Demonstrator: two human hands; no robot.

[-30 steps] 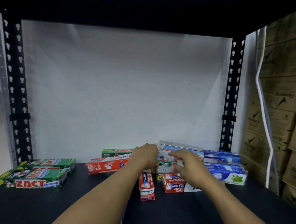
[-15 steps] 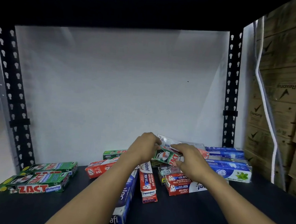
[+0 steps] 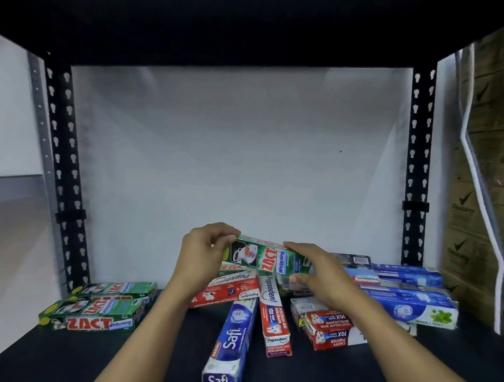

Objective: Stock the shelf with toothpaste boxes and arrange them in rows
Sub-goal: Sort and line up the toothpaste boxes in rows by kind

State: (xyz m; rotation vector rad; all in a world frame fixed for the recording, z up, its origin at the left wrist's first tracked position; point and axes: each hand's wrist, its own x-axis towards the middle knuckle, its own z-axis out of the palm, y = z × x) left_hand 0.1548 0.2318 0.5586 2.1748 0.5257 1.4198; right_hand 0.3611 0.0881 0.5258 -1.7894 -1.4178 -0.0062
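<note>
Nearest to my view: blue Safi box [image 3: 229,346] lies lengthwise on the dark shelf [image 3: 87,355], one end toward the camera; red Pepsodent box [image 3: 275,319] just beside it on the right, also lengthwise, far end under the pile; right of that, red Cavity Fighter boxes [image 3: 329,331] stacked two high, print upside down from my side; far left, green ZACT stack [image 3: 99,311] sits well apart from the rest, squared up; I read two layers, but blur makes the count unsure; mid-depth, another red box [image 3: 227,289] lies crosswise behind the Safi box, partly under the left forearm; blue boxes [image 3: 409,303] piled along the right side, front one marked with mint leaves; above the pile, both hands hold one green ZACT Whitening box [image 3: 266,258] off the shelf, tilted, right end lower; left hand [image 3: 201,255] pinches its left end, fingers curled over the top edge; right hand [image 3: 322,275] is clamped round its right half, fingers on top, thumb underneath; behind, white back panel [image 3: 218,147]; black perforated uprights [image 3: 417,171] either side; brown cartons [image 3: 494,164] stacked past the right upright.
</note>
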